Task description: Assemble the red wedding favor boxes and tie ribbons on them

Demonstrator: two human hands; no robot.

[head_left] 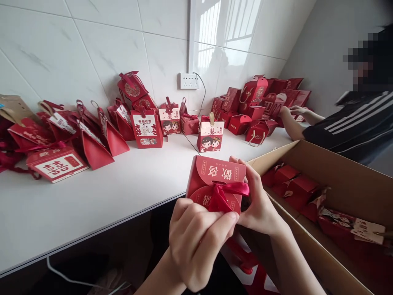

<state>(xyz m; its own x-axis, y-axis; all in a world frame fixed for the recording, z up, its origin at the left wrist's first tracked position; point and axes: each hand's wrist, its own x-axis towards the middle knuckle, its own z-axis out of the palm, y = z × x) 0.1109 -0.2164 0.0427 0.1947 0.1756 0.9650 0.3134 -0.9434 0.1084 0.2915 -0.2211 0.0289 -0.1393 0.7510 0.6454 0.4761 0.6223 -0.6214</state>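
A red gift box point(199, 170) with gold Chinese characters is held up in front of the table edge. Pink-red satin ribbon point(235, 188) comes out of a slot in its top, tied or looped there. My right hand point(260, 205) grips the box along its right side, fingers behind it. Across the near side, my left hand point(196, 237) is closed, thumb and finger pinching a tail of the ribbon. The box's lower part is hidden behind my hands. Just beyond it on the table stands a small box with two cartoon figures point(210, 137).
Red gift boxes point(104, 131) crowd the left of the white table point(147, 174), and more point(254, 94) are stacked at the back right. An open cardboard carton point(282, 153) holding red boxes is at right. Behind it a person in a striped dark sleeve point(346, 127) handles boxes. A power strip point(188, 81) is on the wall.
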